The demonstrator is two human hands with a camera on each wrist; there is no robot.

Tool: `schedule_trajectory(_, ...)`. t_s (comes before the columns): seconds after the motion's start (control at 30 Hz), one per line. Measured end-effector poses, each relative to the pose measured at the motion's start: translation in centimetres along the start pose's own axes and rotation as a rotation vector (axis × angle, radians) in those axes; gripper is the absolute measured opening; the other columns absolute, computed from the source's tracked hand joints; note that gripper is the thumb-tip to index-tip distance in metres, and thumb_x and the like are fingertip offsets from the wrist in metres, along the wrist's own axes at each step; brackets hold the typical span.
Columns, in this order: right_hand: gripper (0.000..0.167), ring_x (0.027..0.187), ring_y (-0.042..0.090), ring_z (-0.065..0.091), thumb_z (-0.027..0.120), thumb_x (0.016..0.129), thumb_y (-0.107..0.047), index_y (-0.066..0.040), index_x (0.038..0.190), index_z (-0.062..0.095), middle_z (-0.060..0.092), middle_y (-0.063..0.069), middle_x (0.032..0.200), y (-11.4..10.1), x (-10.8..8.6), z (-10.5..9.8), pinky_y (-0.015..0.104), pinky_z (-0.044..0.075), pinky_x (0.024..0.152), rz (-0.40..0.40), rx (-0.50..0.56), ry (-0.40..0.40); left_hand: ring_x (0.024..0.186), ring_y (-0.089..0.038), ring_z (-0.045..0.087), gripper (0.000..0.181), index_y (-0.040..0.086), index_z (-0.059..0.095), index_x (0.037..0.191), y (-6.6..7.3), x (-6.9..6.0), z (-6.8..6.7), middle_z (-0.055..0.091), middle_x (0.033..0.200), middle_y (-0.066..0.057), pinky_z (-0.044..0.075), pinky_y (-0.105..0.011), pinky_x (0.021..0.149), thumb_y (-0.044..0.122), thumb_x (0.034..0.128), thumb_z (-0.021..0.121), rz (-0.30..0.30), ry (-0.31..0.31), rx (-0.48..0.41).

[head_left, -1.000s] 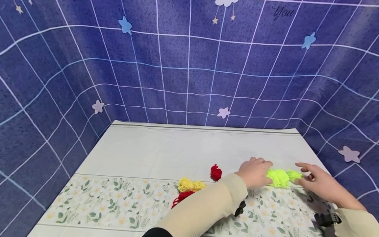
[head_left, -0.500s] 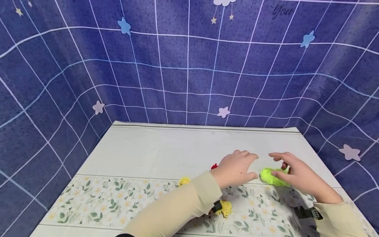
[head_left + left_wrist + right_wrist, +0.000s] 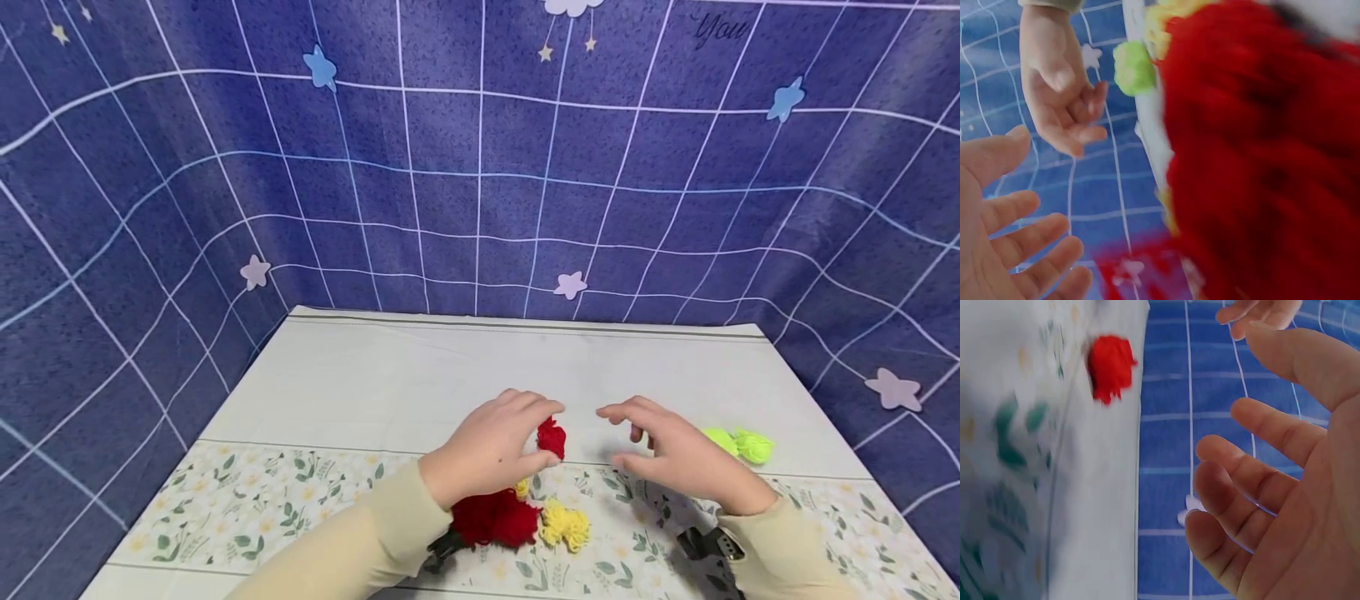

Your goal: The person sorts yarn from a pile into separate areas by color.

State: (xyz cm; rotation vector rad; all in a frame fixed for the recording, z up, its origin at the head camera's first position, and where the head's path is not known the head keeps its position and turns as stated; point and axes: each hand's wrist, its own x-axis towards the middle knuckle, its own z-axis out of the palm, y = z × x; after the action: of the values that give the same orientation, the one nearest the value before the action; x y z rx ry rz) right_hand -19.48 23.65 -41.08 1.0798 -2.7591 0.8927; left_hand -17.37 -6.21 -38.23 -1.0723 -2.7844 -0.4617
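My left hand point(image 3: 487, 446) hovers over the table with thumb and fingers apart, holding nothing. Just past its fingertips lies a small red yarn bundle point(image 3: 552, 442), partly hidden by the hand in the head view. Below that hand is a larger heap of red yarn point(image 3: 498, 518), which looms blurred in the left wrist view. My right hand point(image 3: 675, 454) is in the air to the right, fingers loosely bent around nothing. Behind it, bright green yarn point(image 3: 752, 447) lies on the table, partly covered by the hand. A yellow yarn bundle point(image 3: 566, 525) lies beside the red heap.
More yellow yarn point(image 3: 522, 488) peeks out under the left hand. A white cloth with a floral band covers the table point(image 3: 420, 367). A blue gridded curtain point(image 3: 450, 200) with stars encloses the back and sides.
Both hands have left the green yarn and moved left. It stays on the right of the table. The red heap and a yellow bundle have come out from behind the left arm.
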Motion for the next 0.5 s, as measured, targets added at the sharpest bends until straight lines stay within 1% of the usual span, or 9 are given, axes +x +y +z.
schedule_trajectory(0.13,0.053,0.087,0.015,0.057,0.076,0.093,-0.036,-0.032,0.141,0.055,0.057,-0.010,0.122,-1.0,0.6,1.2,0.024,0.049,0.061,-0.015,0.039,-0.076,0.129,-0.019,0.051,0.060,0.019,0.051,0.148,-2.1,-2.3,0.2,0.055,0.141,0.003,0.045,-0.039,0.106,0.042,0.0954,0.070,-0.015,-0.009,-0.039)
schedule_trajectory(0.17,0.053,0.087,0.017,0.058,0.076,0.093,-0.034,-0.031,0.141,0.055,0.058,-0.008,0.123,-1.2,0.8,1.5,0.024,0.050,0.062,-0.020,0.052,-0.093,0.130,-0.018,0.050,0.059,0.020,0.051,0.148,-2.6,-2.8,0.4,0.055,0.142,0.003,0.045,-0.039,0.106,0.042,0.0960,0.070,-0.021,-0.018,-0.059)
schedule_trajectory(0.27,0.051,0.087,0.018,0.059,0.077,0.092,-0.028,-0.025,0.139,0.058,0.059,-0.004,0.122,-2.0,1.0,2.4,0.024,0.050,0.065,-0.040,0.069,-0.135,0.133,-0.017,0.047,0.057,0.021,0.051,0.148,-4.1,-4.3,0.8,0.053,0.144,0.005,0.042,-0.041,0.109,0.042,0.0971,0.068,-0.063,-0.060,-0.157)
schedule_trajectory(0.3,0.051,0.087,0.017,0.060,0.078,0.091,-0.027,-0.023,0.139,0.059,0.060,-0.003,0.122,-2.3,1.0,2.7,0.025,0.050,0.066,-0.050,0.072,-0.146,0.133,-0.017,0.046,0.057,0.021,0.051,0.148,-4.6,-4.7,0.9,0.052,0.144,0.005,0.042,-0.042,0.109,0.041,0.0975,0.067,-0.076,-0.071,-0.189)
schedule_trajectory(0.4,0.051,0.084,0.016,0.059,0.078,0.091,-0.027,-0.023,0.139,0.060,0.061,-0.006,0.117,-2.9,1.0,3.5,0.024,0.050,0.068,-0.055,0.087,-0.189,0.135,-0.016,0.045,0.056,0.021,0.053,0.147,-5.6,-5.7,1.4,0.051,0.145,0.007,0.041,-0.044,0.110,0.042,0.0973,0.067,-0.125,-0.099,-0.276)
schedule_trajectory(0.5,0.051,0.083,0.017,0.059,0.077,0.091,-0.028,-0.024,0.139,0.060,0.062,-0.006,0.112,-3.2,0.9,4.2,0.025,0.050,0.070,-0.050,0.144,-0.249,0.136,-0.018,0.045,0.056,0.019,0.054,0.146,-6.3,-6.2,1.9,0.052,0.145,0.006,0.040,-0.046,0.110,0.043,0.0970,0.067,-0.171,-0.099,-0.329)
